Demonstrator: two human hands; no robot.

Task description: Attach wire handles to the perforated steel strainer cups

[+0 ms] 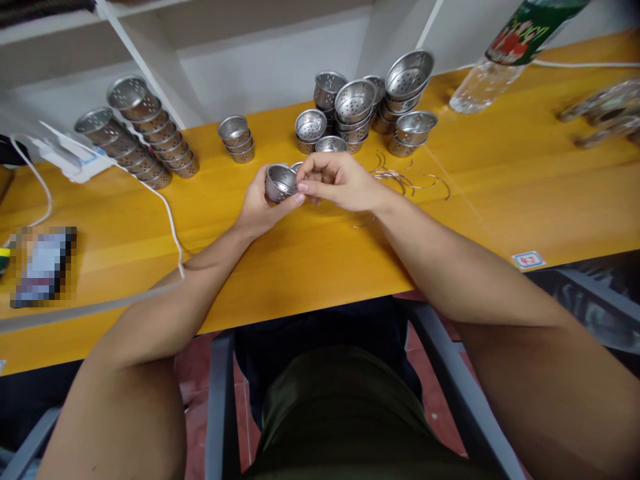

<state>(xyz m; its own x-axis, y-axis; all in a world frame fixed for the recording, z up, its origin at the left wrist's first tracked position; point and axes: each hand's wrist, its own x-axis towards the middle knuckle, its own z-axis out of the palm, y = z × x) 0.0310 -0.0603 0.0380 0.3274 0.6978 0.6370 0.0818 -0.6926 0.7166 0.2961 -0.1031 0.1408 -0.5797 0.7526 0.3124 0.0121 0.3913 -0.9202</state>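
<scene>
My left hand is wrapped around a small perforated metal strainer cup, tilted so that its inside shows. Part of another shiny metal piece shows beside its rim, partly covered by my fingers. My right hand is pinched at the right side of the cup, close to my left thumb. What lies between the right fingertips is too small to make out. Several thin curved metal wires lie loose on the table just right of my right hand.
Stacked strainer cups stand behind my hands: a short stack, a right-hand group and tall leaning stacks at left. A water bottle, a phone and a white cable are on the yellow table.
</scene>
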